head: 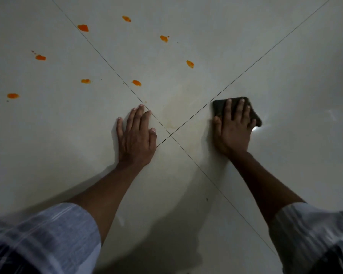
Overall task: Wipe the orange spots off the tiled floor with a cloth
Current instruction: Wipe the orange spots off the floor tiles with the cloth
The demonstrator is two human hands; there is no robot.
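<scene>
Several orange spots (136,83) lie scattered over the pale tiled floor (48,135), all at the upper left and centre. My right hand (233,128) lies flat on a dark folded cloth (255,117) and presses it to the floor, right of where the tile joints cross. The cloth is apart from every orange spot. My left hand (136,135) rests flat on the floor with fingers spread and holds nothing. A faint yellowish smear (178,107) shows on the tile between the two hands.
Dark grout lines (170,135) cross in an X between my hands. A bright light reflection (258,129) sits beside the cloth. Pale striped sleeves (53,234) fill the bottom corners. My shadow darkens the floor near the bottom.
</scene>
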